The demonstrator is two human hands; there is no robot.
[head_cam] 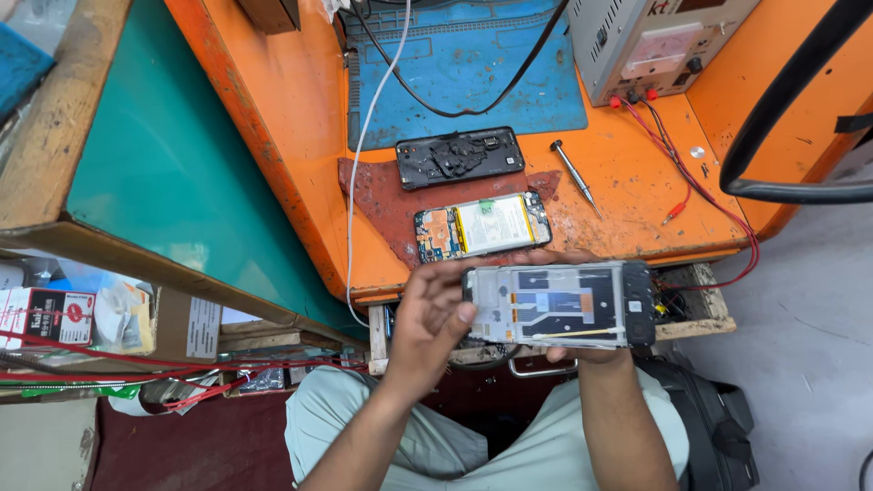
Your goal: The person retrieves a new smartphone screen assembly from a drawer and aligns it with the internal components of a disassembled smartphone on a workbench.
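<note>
My left hand (427,318) grips the left end of a phone frame (559,305) held level in front of the bench, its inner side up with grey and orange patches. My right hand (582,353) supports the frame from underneath, mostly hidden by it. On the orange bench (637,173) just beyond lies an opened phone (483,226) with its battery and circuit board showing. A black back cover (460,157) rests behind it. A screwdriver (574,177) lies to the right of both.
A blue mat (473,82) covers the back of the bench, crossed by a black cable and a white cable (364,155). A grey power supply (650,41) with red leads stands at the back right. Boxes and wires fill a shelf at left (73,318).
</note>
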